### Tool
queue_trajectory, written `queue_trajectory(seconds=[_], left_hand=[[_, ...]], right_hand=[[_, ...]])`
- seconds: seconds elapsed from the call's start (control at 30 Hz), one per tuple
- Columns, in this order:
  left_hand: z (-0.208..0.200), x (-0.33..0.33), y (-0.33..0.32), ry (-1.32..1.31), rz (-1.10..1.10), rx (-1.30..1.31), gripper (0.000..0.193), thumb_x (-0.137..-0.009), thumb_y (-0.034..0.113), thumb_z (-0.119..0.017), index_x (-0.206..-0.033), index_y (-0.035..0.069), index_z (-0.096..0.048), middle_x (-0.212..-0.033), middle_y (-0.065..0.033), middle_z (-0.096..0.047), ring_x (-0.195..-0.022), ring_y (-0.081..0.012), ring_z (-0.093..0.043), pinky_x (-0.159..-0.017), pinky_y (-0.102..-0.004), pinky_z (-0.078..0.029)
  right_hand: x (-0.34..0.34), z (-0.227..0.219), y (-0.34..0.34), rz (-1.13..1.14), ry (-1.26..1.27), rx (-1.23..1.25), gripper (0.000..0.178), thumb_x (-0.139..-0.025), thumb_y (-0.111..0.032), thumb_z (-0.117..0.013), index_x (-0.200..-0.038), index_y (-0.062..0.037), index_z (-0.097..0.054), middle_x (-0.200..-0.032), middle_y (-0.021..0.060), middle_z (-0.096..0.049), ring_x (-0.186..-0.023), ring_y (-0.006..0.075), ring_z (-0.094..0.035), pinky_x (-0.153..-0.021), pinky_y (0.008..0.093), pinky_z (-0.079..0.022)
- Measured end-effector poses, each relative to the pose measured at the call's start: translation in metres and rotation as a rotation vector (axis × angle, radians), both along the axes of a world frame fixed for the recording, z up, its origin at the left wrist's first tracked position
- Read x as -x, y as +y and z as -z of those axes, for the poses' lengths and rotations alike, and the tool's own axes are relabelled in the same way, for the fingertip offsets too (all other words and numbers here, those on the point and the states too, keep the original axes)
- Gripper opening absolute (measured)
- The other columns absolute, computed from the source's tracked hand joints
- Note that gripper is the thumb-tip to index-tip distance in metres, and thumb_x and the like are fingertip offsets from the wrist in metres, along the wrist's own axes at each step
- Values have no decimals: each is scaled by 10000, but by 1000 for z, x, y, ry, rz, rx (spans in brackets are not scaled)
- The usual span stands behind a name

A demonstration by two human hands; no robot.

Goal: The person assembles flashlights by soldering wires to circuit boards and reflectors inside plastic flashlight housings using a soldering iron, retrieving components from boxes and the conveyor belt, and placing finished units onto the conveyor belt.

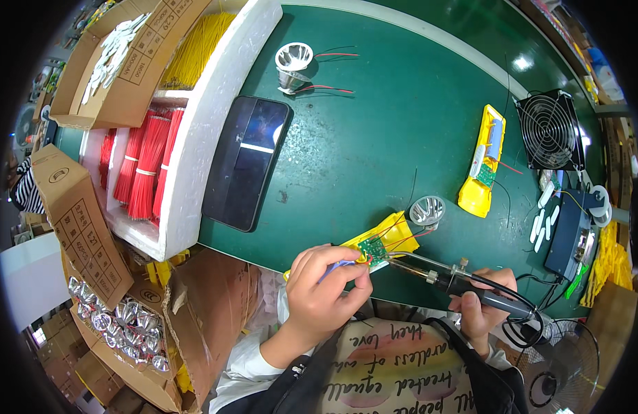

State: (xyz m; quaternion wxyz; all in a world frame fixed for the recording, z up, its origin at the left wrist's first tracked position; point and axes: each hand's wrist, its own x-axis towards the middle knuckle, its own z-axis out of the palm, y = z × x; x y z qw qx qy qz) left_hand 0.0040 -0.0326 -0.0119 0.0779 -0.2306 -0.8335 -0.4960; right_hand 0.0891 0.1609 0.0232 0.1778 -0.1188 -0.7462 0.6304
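Black soldering iron (470, 284), gripped in right hand (486, 303), points left toward small green circuit board (373, 250) pinched by left hand (326, 286).

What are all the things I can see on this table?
Circuit board: one, green, on a yellow case at the near table edge.
Soldering iron: one, black, tip at the board.
Phone: one, black, leaning on the white tray.
Red wires: several bundles, in the white tray.
Yellow wires: one pile, tray top.
Silver cups: two on the table, one far, one by the board; many more in a box lower left.
Yellow case: one, right of centre.
Fan: one, black, far right.
Left hand: steadies the board.
Right hand: grips the iron.
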Motion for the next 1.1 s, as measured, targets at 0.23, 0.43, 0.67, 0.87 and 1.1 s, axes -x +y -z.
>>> queue_trajectory(seconds=[0.23, 0.43, 0.67, 0.87, 1.1], left_hand=[[1, 2, -2, 42, 26, 25, 171, -536, -30, -656, -670, 46, -582, -767, -53, -563, -673, -190, -559, -610, -272, -462], [1, 1, 0, 28, 8, 2, 184, -530, -5, -647, -676, 61, -558, -754, -26, -558, -664, -210, -545, -641, -317, -434], [2, 2, 1, 60, 5, 4, 186, -509, -29, -659, -641, 60, -564, -740, -32, -554, -649, -186, -559, -611, -283, -439], [3, 4, 1, 88, -2, -8, 189, -497, -35, -651, -628, 61, -555, -736, -31, -552, -638, -182, -560, -603, -282, -441], [5, 3, 2, 102, -14, -4, 197, -489, -43, -647, -629, 61, -555, -733, -30, -554, -631, -176, -560, -595, -276, -444]], right_hand=[[2, 2, 1, -32, -58, -29, 237, -706, -98, -645, -796, -4, -447, -617, 95, -558, -505, 105, -524, -475, 212, -412], [3, -1, -1, -32, -57, -29, 228, -708, -87, -639, -797, -6, -446, -623, 96, -557, -505, 103, -523, -474, 210, -410], [2, -1, -1, -46, -36, -59, 223, -710, -84, -633, -802, -6, -445, -618, 96, -556, -503, 107, -523, -472, 211, -410], [3, -2, -1, -27, -38, -82, 227, -711, -97, -643, -797, -7, -453, -605, 87, -551, -504, 112, -523, -468, 214, -410], [2, -2, 0, -27, -40, -106, 223, -705, -113, -656, -775, -15, -468, -604, 73, -552, -497, 127, -526, -470, 226, -420]])
